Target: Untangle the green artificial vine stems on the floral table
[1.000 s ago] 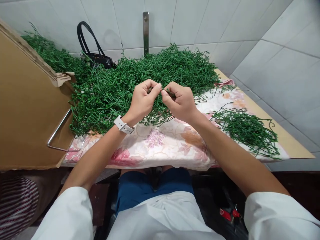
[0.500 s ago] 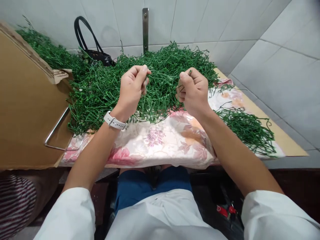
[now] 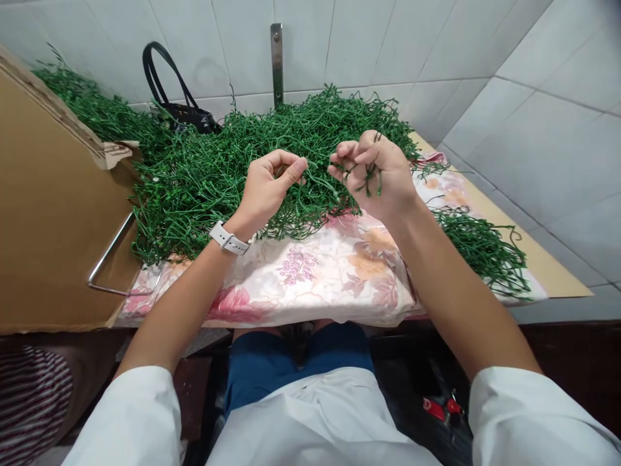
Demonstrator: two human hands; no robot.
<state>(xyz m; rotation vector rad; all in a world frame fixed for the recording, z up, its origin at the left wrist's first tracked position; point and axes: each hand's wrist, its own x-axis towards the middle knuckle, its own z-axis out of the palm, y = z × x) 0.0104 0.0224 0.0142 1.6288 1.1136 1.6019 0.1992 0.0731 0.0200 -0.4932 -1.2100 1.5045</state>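
Note:
Thumb and forefinger of my left hand (image 3: 272,184) are pinched on a thin green stem (image 3: 323,184), which points right and slightly down. My right hand (image 3: 378,171) is turned palm inward with loosely curled fingers; several short dark green stem pieces (image 3: 371,178) lie across its palm and between its fingers. Both hands are over the front of a big tangled heap of green, plastic-looking stems (image 3: 204,175). Beside my right forearm lies a smaller pile of similar stems (image 3: 478,249).
A floral cloth (image 3: 301,278) covers the table. A cardboard box (image 3: 53,226) with a bent metal bar (image 3: 104,259) stands left. Behind the heap are a black handbag (image 3: 187,116) and a metal bracket (image 3: 277,65) on the tiled wall. A striped garment (image 3: 33,395) shows lower left.
My hands have come closer together. My left hand has moved right and down a little; my right hand has turned and loosened its fingers, showing the stem pieces in it.

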